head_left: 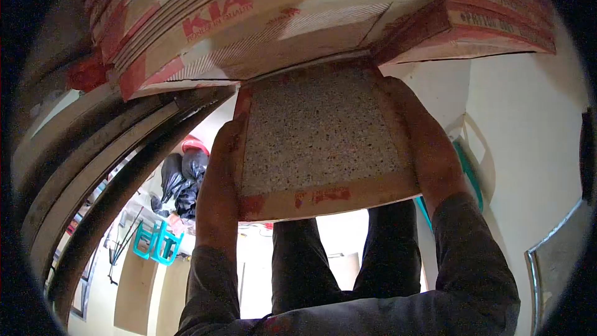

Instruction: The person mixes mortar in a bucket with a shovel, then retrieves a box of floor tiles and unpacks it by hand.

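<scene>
A flat box (pixel 323 195) with cardboard edges and red print frames a speckled grey tile face (pixel 317 130). My left hand (pixel 231 140) is wrapped round its left edge, and my right hand (pixel 401 102) grips the opposite edge. Most fingers of both hands are hidden behind or under the box. The far edge of the box meets a stack of printed cardboard boxes (pixel 280 25), where it lies beneath an open-looking flap.
Dark curved beams (pixel 124 193) run down the left side. Beyond them are black bags (pixel 186 177) and a turquoise stool (pixel 158 242). A pale wall (pixel 522 130) and a green object (pixel 471 174) are at the right. My legs show below.
</scene>
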{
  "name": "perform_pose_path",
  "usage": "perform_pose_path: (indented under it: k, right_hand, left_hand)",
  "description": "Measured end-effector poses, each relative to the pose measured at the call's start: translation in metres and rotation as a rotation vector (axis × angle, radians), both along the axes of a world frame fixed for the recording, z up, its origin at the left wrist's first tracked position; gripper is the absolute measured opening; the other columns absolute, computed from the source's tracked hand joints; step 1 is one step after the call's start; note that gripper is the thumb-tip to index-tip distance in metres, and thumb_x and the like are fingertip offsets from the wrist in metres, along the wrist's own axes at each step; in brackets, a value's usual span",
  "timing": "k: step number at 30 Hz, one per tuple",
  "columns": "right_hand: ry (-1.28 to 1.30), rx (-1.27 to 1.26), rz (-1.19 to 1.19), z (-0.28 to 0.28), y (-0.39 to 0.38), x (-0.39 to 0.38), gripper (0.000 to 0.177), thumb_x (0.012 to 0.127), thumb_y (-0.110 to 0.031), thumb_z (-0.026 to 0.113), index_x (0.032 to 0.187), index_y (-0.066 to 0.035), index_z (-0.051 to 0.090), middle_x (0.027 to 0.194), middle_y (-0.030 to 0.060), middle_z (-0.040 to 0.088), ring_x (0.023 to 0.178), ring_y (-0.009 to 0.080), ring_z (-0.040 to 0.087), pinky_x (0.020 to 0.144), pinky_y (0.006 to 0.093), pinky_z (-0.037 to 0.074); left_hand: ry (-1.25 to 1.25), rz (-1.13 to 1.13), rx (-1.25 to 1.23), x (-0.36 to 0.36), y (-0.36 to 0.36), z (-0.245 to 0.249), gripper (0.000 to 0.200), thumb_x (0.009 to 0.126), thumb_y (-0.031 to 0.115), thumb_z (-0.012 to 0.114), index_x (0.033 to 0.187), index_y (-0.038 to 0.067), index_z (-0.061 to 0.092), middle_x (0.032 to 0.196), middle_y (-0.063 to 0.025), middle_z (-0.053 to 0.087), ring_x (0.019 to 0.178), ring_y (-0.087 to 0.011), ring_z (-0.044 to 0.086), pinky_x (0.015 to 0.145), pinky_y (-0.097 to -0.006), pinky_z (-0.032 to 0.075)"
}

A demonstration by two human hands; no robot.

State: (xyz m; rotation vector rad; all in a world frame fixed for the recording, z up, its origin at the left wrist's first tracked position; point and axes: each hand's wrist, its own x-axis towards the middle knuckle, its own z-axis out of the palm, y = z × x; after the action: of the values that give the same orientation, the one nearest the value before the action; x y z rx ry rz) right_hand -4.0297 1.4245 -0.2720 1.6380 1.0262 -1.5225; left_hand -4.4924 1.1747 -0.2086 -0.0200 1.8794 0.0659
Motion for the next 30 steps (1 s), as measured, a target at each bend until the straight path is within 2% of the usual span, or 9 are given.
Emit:
perform_pose_path:
  k: [6,10,15,20,24,30]
  right_hand:
    - [0.021,0.007,-0.029,0.030,-0.028,0.026,0.088,0.090,-0.063,0.071,0.148,0.000,0.051,0.138,0.0214,0.062,0.121,0.0294,0.063,0.103,0.0416,0.051]
    - [0.042,0.025,-0.075,0.087,-0.057,0.059,0.085,0.091,-0.062,0.070,0.147,0.000,0.052,0.137,0.0207,0.062,0.120,0.0287,0.063,0.102,0.0412,0.051]
    - [0.089,0.072,-0.160,0.184,-0.105,0.116,0.082,0.092,-0.061,0.070,0.146,-0.001,0.054,0.136,0.0198,0.063,0.119,0.0278,0.063,0.102,0.0406,0.051]
    - [0.140,0.167,-0.274,0.262,-0.143,0.170,0.079,0.093,-0.060,0.069,0.144,-0.001,0.055,0.135,0.0189,0.064,0.119,0.0269,0.063,0.101,0.0400,0.051]
    - [0.170,0.241,-0.365,0.314,-0.184,0.216,0.077,0.094,-0.059,0.069,0.143,-0.001,0.057,0.134,0.0183,0.065,0.118,0.0261,0.063,0.101,0.0395,0.050]
    - [0.203,0.296,-0.522,0.319,-0.246,0.259,0.074,0.095,-0.058,0.068,0.141,-0.001,0.059,0.132,0.0172,0.066,0.118,0.0250,0.064,0.100,0.0388,0.050]
  left_hand:
    - [0.004,-0.054,0.027,0.013,-0.004,0.029,0.082,0.087,0.077,0.056,0.127,0.007,0.068,0.092,-0.0177,0.070,0.084,-0.0311,0.068,0.075,-0.0476,0.054]
    - [-0.001,-0.161,0.032,0.027,-0.052,0.090,0.084,0.086,0.078,0.055,0.128,0.007,0.067,0.092,-0.0170,0.070,0.083,-0.0305,0.068,0.075,-0.0472,0.054]
    - [0.014,-0.319,-0.008,0.042,-0.090,0.199,0.087,0.085,0.081,0.054,0.129,0.007,0.067,0.092,-0.0160,0.070,0.083,-0.0297,0.067,0.075,-0.0467,0.054]
    - [0.042,-0.502,0.000,0.073,-0.075,0.294,0.089,0.084,0.083,0.053,0.130,0.007,0.066,0.092,-0.0150,0.070,0.083,-0.0290,0.067,0.074,-0.0463,0.053]
    - [0.065,-0.644,0.016,0.121,-0.061,0.343,0.092,0.084,0.085,0.053,0.131,0.007,0.066,0.092,-0.0142,0.069,0.083,-0.0284,0.066,0.074,-0.0459,0.053]
    - [0.096,-0.860,0.040,0.182,-0.013,0.362,0.095,0.083,0.087,0.052,0.132,0.007,0.065,0.092,-0.0131,0.069,0.082,-0.0275,0.066,0.074,-0.0453,0.053]
